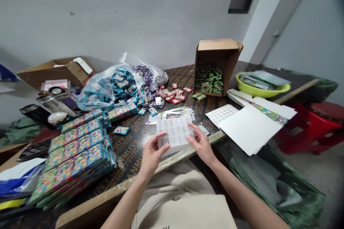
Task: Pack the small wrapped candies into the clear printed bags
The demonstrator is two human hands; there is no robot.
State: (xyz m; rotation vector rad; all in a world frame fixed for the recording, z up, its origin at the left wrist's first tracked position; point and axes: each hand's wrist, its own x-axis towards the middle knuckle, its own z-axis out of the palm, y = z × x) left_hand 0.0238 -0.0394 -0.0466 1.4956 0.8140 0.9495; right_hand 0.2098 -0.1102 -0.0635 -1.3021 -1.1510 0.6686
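Note:
Both of my hands hold a white sheet of round printed stickers (174, 132) above the front edge of the table. My left hand (153, 152) pinches its left side, thumb on top. On the opposite side my right hand (201, 145) grips the edge between thumb and fingers. Just behind the sheet lie flat clear plastic packages (185, 112). A single small blue packet (122, 130) rests to the left, beside a stack of wrapped colourful packs (77, 150). Small red packets (176, 96) are scattered farther back.
Behind are a clear bag of blue packets (120, 82), purple packets (145, 73) and a tipped cardboard box (233, 68) holding green packets. White sheets (252, 125) overhang the right edge, near a yellow basin (258, 92) and a red stool (306, 128). Tumblers (51, 103) stand left.

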